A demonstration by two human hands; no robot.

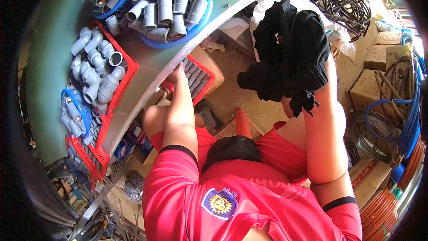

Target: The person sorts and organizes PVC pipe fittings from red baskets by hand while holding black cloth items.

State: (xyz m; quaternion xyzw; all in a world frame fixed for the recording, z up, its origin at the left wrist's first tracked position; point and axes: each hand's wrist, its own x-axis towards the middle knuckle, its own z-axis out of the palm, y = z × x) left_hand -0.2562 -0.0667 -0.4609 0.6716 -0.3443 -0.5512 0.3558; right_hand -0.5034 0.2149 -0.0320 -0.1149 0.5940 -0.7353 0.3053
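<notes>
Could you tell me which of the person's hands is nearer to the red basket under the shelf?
Left. The left hand touches the shelf edge right beside the red basket; the right hand holds a black cloth off to its side.

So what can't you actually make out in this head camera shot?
- Right hand: fingers hidden by the black cloth it holds up.
- Left hand: fingertips hidden behind the shelf edge, at the lower red basket.
- Basket contents: mostly covered by shelf and arm.
- Lettering on the cardboard boxes: too small.

The left grip [177,75] rests on a basket [206,76] under the counter [147,58]; a cloth [290,49] hangs right of it.
</notes>
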